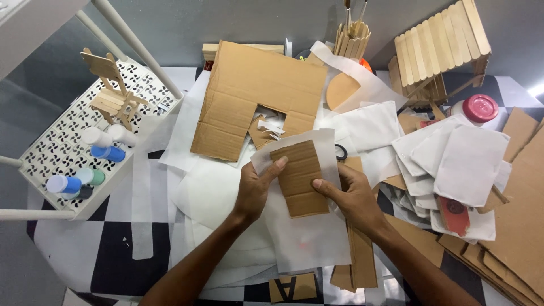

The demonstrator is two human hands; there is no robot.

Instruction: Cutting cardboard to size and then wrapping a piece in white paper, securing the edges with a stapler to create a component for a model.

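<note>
Black and white checkered cloth (107,255) covers the table, but paper and card hide most of it. Nearest to the camera, two forearms come in from the bottom edge, which cuts them off. The left hand (253,190) and the right hand (350,195) hold together a small ribbed cardboard piece (298,178) that lies on a white paper sheet (309,238). The left thumb presses on the piece's upper left edge and the right thumb on its lower right edge; the other fingers are closed underneath, so I cannot see how they grip. Below the grip, a small card (293,287) shows only partly. Behind the right hand, a dark ring (341,152) looks out from under the paper; it is hard to tell what it is. Beyond the grip lies a large cardboard sheet with a notch (255,93). To the left of it stands a white perforated shelf (68,153) with paint bottles (107,144) and a small stick chair (113,93). To the far right, a stack of white paper squares (453,164) covers brown card, and a stick house (439,51) is behind.
</note>
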